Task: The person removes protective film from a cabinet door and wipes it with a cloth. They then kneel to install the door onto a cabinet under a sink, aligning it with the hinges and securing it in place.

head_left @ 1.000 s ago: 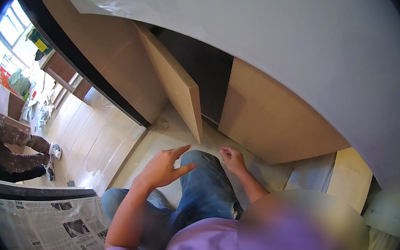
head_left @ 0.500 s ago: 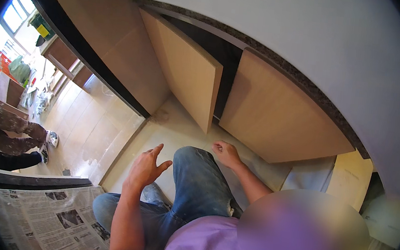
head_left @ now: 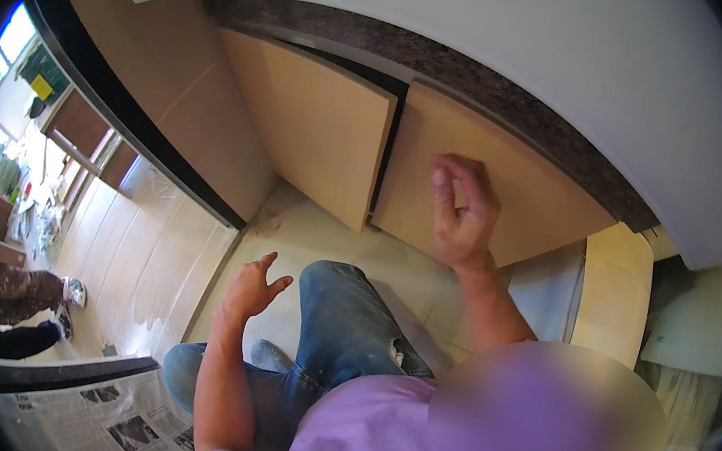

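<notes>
Two light wood cabinet doors hang below a dark stone-like countertop edge. The left door stands slightly ajar, a narrow dark gap beside its free edge. In front of the right door is my right hand, raised with curled fingers and the thumb close to them. Anything small in that pinch is too hidden to make out; whether the hand touches the door I cannot tell. My left hand hovers beside my bent knee, fingers apart and holding nothing.
A wood side panel rises at the left. Newspaper covers the surface at lower left. Beyond a floor strip, a person's dusty trousers and shoes show near scattered materials. A pale yellow board stands at the right.
My right hand has risen from beside the knee to in front of the right door. The gap between the doors has narrowed. My left hand has stayed open beside the knee.
</notes>
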Motion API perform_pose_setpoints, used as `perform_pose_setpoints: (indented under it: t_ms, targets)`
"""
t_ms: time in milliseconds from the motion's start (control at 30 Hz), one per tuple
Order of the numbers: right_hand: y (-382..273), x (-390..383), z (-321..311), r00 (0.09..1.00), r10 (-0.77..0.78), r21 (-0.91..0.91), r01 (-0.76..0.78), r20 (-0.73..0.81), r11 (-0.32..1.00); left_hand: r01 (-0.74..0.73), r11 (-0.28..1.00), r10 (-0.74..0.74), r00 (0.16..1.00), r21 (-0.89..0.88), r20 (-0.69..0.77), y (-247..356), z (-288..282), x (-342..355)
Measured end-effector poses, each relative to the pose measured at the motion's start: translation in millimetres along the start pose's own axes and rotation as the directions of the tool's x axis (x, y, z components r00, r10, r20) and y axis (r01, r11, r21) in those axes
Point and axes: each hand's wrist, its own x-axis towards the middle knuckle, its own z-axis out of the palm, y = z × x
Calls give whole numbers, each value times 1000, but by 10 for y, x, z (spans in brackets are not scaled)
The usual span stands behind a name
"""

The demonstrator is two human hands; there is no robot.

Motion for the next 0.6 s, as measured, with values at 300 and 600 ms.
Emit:
perform_pose_setpoints:
  t_ms: [300,600]
  targets:
    - [-396,224,-131,990,-76,-151,57,-123,987,-59,994,58,998,-94,-14,-634,-106,488]
    - [-638,344,-119,974,-204,-392,152,-95,907,-90,989,91,996,-117,2,-1230,-35,785]
